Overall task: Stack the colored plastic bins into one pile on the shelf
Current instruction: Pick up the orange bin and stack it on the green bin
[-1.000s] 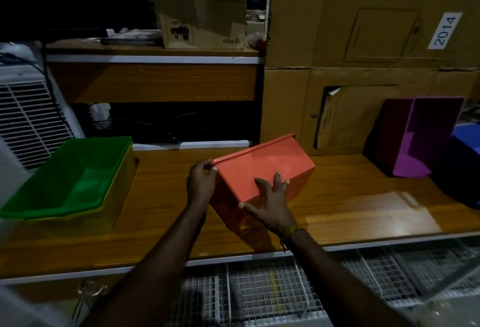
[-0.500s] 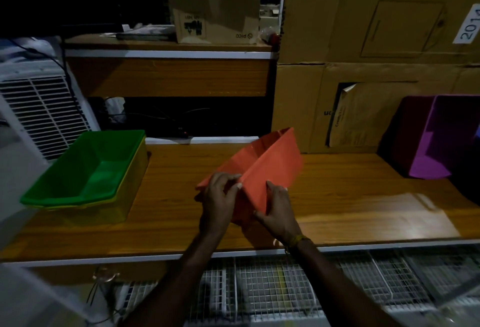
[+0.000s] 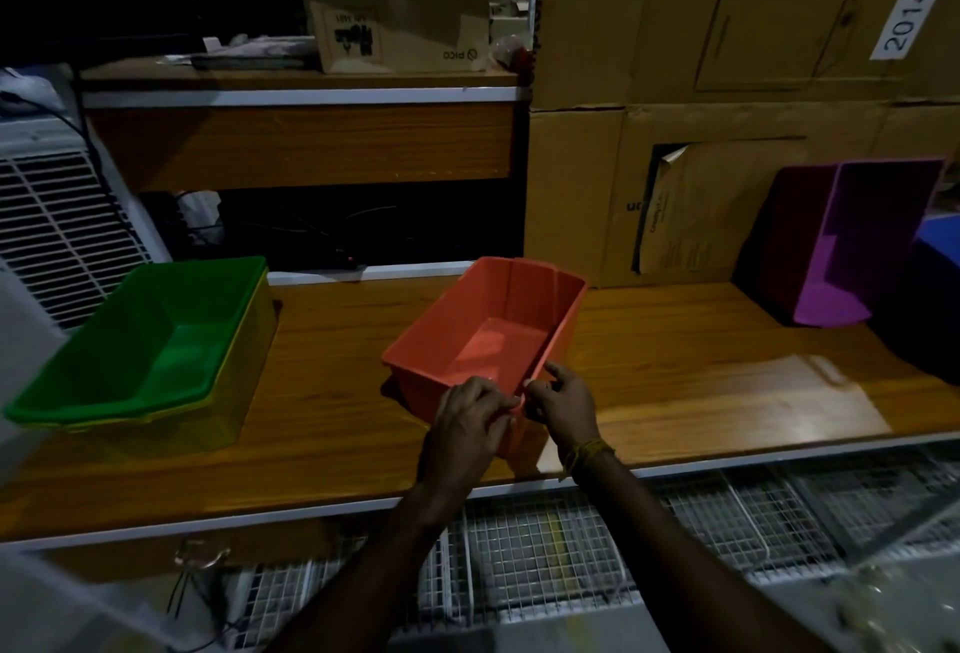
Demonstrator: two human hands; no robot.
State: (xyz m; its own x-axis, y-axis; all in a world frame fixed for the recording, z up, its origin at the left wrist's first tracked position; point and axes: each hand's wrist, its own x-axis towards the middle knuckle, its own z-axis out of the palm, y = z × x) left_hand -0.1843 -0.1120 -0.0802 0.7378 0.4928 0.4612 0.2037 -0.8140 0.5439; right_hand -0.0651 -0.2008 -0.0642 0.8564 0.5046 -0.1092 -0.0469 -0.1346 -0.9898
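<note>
Orange bin [image 3: 488,335], mouth up, near the middle of the wooden shelf [image 3: 675,392], gripped at its near corner by left hand [image 3: 470,418] and right hand [image 3: 561,403], fingers curled over the rim. Best carried level toward the left, lined up with the green bin [image 3: 150,346], then lowered straight in so the walls slide rather than jam. Green bin already nested in a yellow bin [image 3: 228,408]; no contents visible in orange or green. Purple bin [image 3: 852,247] on its side at far right, beside a blue bin [image 3: 940,237].
</note>
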